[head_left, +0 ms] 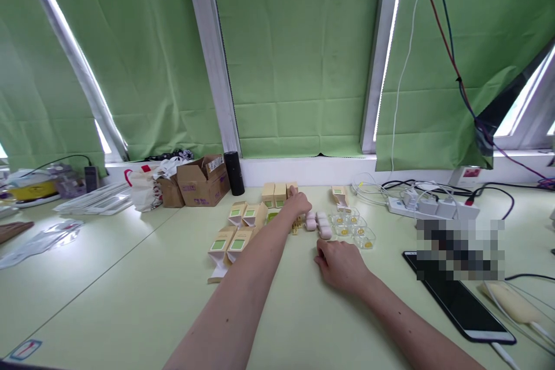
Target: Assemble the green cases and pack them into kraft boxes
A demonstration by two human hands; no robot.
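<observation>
My left hand [298, 203] reaches to the back of the table. Its fingers are closed at the rightmost small kraft box [292, 187] of a back row; part of that box is hidden behind them. Loosely curled, my right hand [342, 263] rests on the table with nothing visible in its fingers. Just beyond it lie small pink blocks [325, 232] and clear plastic cups [364, 238] with yellow bits inside. More kraft boxes with green labels [240, 241] stand left of my left forearm, some with open flaps. Small yellow pieces [296, 226] lie below my left wrist.
Another kraft box [339, 195] stands behind the cups. At right are a power strip [433, 208], cables and a black tablet [459, 298]. A brown carton [203, 180], a black cylinder [234, 173] and plastic bags [43, 241] are at left.
</observation>
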